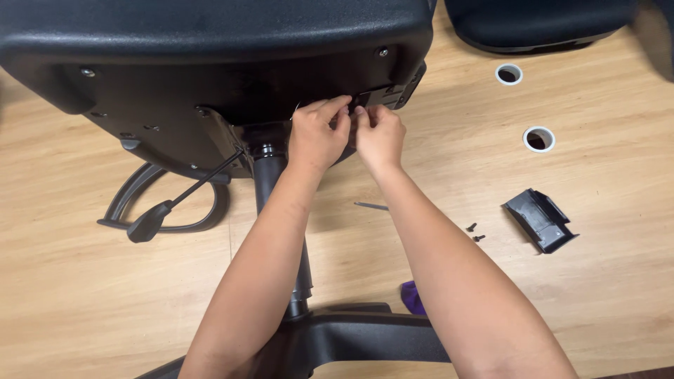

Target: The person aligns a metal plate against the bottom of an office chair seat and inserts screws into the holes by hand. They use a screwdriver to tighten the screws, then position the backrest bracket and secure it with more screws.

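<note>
Light wood tabletop (618, 295) carries an office chair laid on its side, the underside of the black seat (210, 42) facing the camera and the gas column (270, 175) running down toward the base (351, 337) at the bottom edge.

Both hands meet at a black bracket (393, 92) fixed under the seat's right end, just beside the top of the column. The left hand (316, 137) has its fingers curled, tips pinched at a small part against the bracket; the part itself is too small and too hidden to name. The right hand (379, 137) is likewise pinched shut, thumb and forefinger touching the same spot from the right. Fingertips of the two hands are touching or nearly so. The bracket lies directly ahead of and slightly above both hands, its long axis running left to right along the seat edge; the right hand is marginally nearer its outer end.

A lever with black grip (151, 223) slants down to the left of the column, well apart from the hands.

Loose items on the tabletop, right of the forearms: a thin metal tool (371, 206), two small dark screws (475, 232), a black plastic cover piece (540, 219), and two round cable holes (538, 139). A purple object (413, 297) shows partly behind the right forearm.
</note>
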